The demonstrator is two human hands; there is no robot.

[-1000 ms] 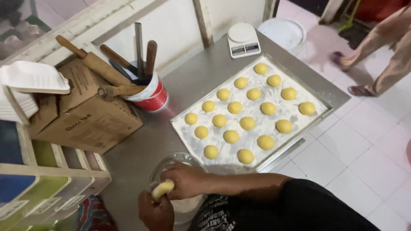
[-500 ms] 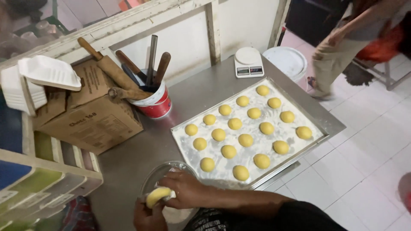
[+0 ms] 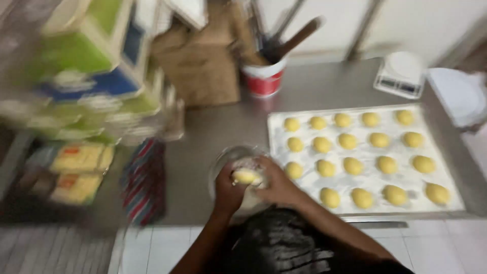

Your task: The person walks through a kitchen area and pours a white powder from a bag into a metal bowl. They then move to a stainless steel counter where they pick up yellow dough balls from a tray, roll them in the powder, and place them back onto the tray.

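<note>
Behind sits a red-and-white cup of wooden utensils (image 3: 265, 77), a brown cardboard box (image 3: 203, 68), plus a small white kitchen scale (image 3: 402, 72).

Grey metal table (image 3: 228, 127) fills centre, dull sheen on top. Pale wall (image 3: 436, 20) behind, crossed by slanted metal frame bars (image 3: 362, 25). White floor tiles (image 3: 446, 243) at lower edge, grey planking (image 3: 50, 251) at lower left. Blurred shelf unit (image 3: 20, 152) along left side. Light soft, even.
</note>
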